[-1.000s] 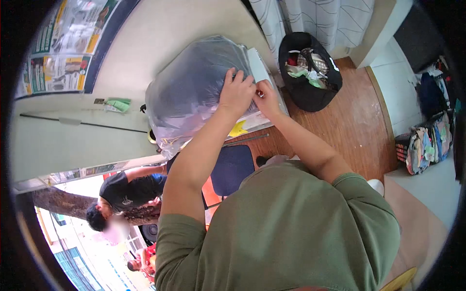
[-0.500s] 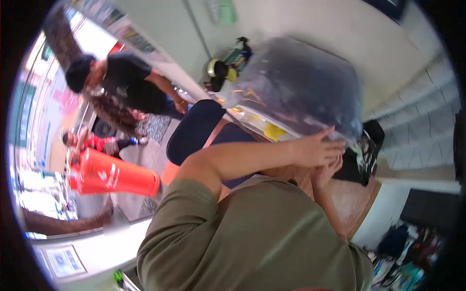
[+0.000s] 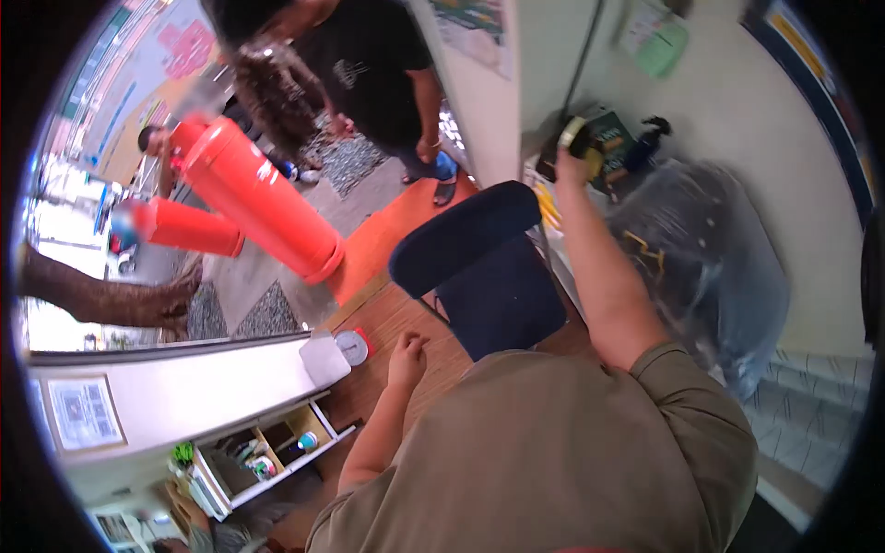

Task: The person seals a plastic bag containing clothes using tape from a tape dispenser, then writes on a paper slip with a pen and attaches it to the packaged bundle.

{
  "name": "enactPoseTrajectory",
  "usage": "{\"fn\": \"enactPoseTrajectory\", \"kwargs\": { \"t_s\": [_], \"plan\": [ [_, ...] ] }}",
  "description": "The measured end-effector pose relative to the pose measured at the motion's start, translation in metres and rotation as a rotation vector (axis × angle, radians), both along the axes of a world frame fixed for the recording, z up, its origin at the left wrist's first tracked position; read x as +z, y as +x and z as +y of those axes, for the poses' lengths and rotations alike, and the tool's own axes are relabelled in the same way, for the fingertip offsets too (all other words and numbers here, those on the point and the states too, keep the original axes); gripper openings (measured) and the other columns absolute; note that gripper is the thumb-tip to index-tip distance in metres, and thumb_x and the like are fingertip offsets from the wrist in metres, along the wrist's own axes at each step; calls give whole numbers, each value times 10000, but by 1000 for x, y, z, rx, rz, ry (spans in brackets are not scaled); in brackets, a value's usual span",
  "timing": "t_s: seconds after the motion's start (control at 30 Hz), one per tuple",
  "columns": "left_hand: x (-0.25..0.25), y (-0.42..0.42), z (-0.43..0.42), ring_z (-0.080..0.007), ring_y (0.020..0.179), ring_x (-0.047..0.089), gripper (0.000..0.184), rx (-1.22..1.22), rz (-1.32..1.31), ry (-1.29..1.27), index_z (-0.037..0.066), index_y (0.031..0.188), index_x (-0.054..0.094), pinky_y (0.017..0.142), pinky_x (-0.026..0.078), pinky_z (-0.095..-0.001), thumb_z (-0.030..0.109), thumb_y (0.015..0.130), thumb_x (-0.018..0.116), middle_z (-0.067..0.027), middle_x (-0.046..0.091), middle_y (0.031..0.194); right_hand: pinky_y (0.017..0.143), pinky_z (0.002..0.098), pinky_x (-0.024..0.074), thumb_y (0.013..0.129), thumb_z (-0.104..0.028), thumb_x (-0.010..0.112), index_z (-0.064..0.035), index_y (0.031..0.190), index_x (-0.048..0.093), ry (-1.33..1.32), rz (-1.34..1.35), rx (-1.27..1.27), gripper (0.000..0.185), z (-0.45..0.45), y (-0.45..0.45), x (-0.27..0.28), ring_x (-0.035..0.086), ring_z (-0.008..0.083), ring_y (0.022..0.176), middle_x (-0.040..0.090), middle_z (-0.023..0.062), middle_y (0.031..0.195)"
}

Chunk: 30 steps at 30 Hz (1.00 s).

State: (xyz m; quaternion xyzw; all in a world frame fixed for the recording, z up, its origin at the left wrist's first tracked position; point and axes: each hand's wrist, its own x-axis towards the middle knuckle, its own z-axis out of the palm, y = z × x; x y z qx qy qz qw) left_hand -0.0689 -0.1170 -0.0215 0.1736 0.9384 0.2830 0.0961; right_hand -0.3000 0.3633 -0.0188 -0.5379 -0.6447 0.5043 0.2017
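My right hand [image 3: 572, 170] reaches forward to the table against the wall. Its fingers are at a roll of tape [image 3: 575, 136] with a pale rim and a dark side, and seem to grip it; the fingertips are partly hidden. Close by are a dark spray bottle [image 3: 647, 147], a dark green box [image 3: 612, 138] and a big clear plastic bag [image 3: 701, 249] with dark contents. My left hand [image 3: 407, 361] hangs low over the wooden floor, fingers loosely bent and apart, holding nothing. A dark blue chair [image 3: 502, 286] stands between my arms.
Outside the doorway stand red cylinders [image 3: 263, 198] and a person in a black shirt [image 3: 378, 74]. A dial scale [image 3: 352, 347] sits on the floor at the left. Behind it is an open drawer [image 3: 267, 452] with small items; another person is at lower left.
My hands were together beside the plastic bag and have parted. The right one now reaches to the tape roll, the left has swung down to the left. The view has turned.
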Motion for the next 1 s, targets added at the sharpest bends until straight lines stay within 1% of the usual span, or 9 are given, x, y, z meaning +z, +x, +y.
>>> {"fn": "enactPoseTrajectory", "kwargs": {
  "t_s": [0.13, 0.33, 0.47, 0.63, 0.67, 0.7, 0.77, 0.93, 1.0],
  "plan": [
    [-20, 47, -51, -317, 1037, 610, 221, 260, -201, -100, 112, 1004, 712, 878, 520, -397, 59, 838, 576, -123, 600, 1114, 727, 429, 536, 767, -150, 770, -40, 919, 658, -750, 630, -83, 219, 47, -39, -98, 650, 283, 809, 655, 112, 896],
    [-75, 93, -62, -342, 1057, 600, 212, 259, -401, -7, 99, 1016, 710, 914, 506, -404, 111, 858, 569, -154, 596, 1144, 732, 392, 557, 815, -33, 722, -6, 983, 646, -170, 472, -87, 186, 2, -17, -7, 666, 261, 822, 675, 111, 913],
    [-76, 75, -57, -350, 1064, 596, 211, 259, -497, 16, 95, 1023, 708, 922, 502, -404, 128, 865, 572, -171, 594, 1163, 515, 261, 505, 844, -29, 695, -40, 910, 629, -448, 548, -63, 94, 7, -7, -8, 613, 149, 624, 646, 66, 780],
    [-67, 46, -60, -352, 1045, 607, 206, 187, -430, -55, 99, 1032, 707, 919, 502, -410, 149, 877, 582, -176, 602, 1144, 481, 259, 469, 866, -155, 704, -65, 795, 640, -653, 579, 55, 131, 21, -16, -181, 630, 125, 593, 629, 40, 650],
    [-69, 41, -62, -353, 1040, 610, 205, 134, -377, -80, 99, 1034, 706, 917, 503, -413, 153, 880, 583, -177, 604, 1139, 645, 362, 537, 806, -160, 693, -53, 792, 686, -100, 44, 63, 108, -33, 21, -45, 694, 241, 730, 705, 103, 786],
    [-69, 36, -60, -355, 1035, 612, 202, 77, -376, -92, 96, 1034, 703, 911, 506, -415, 153, 882, 583, -177, 606, 1134, 728, 428, 527, 797, -287, 711, -26, 800, 702, 238, -168, 147, 262, -31, 32, -55, 695, 318, 817, 714, 157, 847],
    [-67, 19, -56, -358, 1026, 616, 196, -7, -359, -115, 92, 1033, 698, 898, 512, -420, 152, 886, 582, -176, 610, 1123, 850, 481, 499, 870, -307, 643, -88, 920, 671, 228, -245, 112, 226, -41, 48, -61, 638, 382, 1006, 686, 155, 976],
    [-11, -32, 36, -367, 1012, 619, 214, -260, -192, -72, 85, 1078, 660, 836, 527, -429, 116, 883, 577, -180, 610, 1110, 612, 315, 503, 891, -87, 650, -28, 913, 659, 461, 491, 372, 64, -74, 138, 43, 640, 237, 641, 662, 115, 757],
    [5, -53, 99, -368, 1001, 617, 244, -439, 11, 26, 77, 1099, 647, 815, 526, -430, 71, 863, 586, -175, 609, 1112, 635, 313, 508, 880, -128, 687, -29, 931, 662, 442, 489, 459, 114, -76, 203, 87, 651, 221, 699, 665, 114, 826]
  ]
}}
